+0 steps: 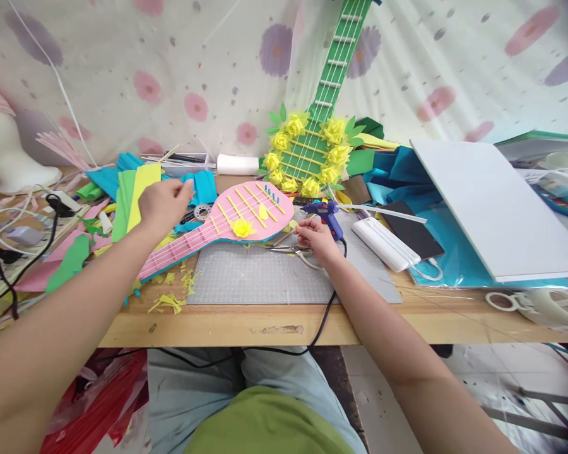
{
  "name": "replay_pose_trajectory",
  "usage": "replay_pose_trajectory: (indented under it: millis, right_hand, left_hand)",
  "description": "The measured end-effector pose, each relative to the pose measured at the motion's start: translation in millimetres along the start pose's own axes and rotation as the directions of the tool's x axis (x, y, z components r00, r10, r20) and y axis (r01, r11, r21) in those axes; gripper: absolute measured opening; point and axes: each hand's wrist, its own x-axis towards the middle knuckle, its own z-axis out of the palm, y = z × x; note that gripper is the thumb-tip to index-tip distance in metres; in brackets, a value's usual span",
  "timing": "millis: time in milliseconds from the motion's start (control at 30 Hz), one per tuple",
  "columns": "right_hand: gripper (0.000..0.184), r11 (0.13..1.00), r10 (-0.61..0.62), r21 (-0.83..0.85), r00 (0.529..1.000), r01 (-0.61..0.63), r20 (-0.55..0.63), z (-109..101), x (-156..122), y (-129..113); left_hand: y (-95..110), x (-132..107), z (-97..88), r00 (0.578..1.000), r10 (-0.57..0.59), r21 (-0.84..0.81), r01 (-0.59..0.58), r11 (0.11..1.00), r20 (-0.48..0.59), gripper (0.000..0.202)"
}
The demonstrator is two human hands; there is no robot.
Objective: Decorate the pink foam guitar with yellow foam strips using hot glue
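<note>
A pink paper lute (224, 214) with white strings, yellow bars and a yellow paper flower (242, 228) lies on the grey cutting mat (246, 277). Above the lute's neck, my left hand (165, 200) is raised with its fingers pinched together; whatever is between them is too small to make out. My right hand (317, 236) is closed at the lute's right end, its thumb and fingertips together. A small yellow scrap shows by those fingertips, but I cannot tell whether they grip it. Scissors (291, 250) lie partly under this hand, and a blue glue gun (329, 215) is just behind it.
A larger green paper lute (312, 151) ringed with yellow flowers leans at the back. On the right are a white power bank (385, 243), a dark phone (414, 230) and a white board (497, 208). Yellow scraps (173, 299) and cables (9, 252) lie left; a black cord crosses the table edge.
</note>
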Motion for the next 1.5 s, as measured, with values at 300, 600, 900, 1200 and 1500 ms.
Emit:
replay_pose_trajectory:
  millis: [300,600,900,1200,1500]
  right_hand:
    - [0.026,1.000,0.009,-0.013,1.000,-0.009,-0.005,-0.5,-1.4,-2.2]
    - [0.027,1.000,0.014,-0.015,1.000,-0.014,0.008,-0.5,-0.5,-1.1]
    - [0.031,0.999,0.003,-0.033,1.000,-0.002,0.014,1.1,-1.5,-1.0]
    - [0.019,0.956,-0.124,-0.241,0.975,0.167,0.185,17.8,1.0,-13.6]
    - [0.023,0.785,-0.178,-0.478,0.883,0.394,0.434,64.4,18.9,-29.5]
  left_hand:
    - [44.7,-23.8,43.3,0.799,0.586,-0.003,-0.591,0.806,0.135,0.030]
    - [45.9,-33.6,73.1,0.492,0.818,-0.165,-0.818,0.551,0.297,0.035]
    - [48.7,-31.3,71.7,0.569,0.741,-0.150,-0.748,0.647,0.356,0.020]
    - [28.1,-33.1,65.8,0.694,0.685,-0.211,-0.651,0.729,0.224,0.018]
    - [21.1,-40.1,66.4,0.745,0.663,-0.304,-0.615,0.728,0.080,0.017]
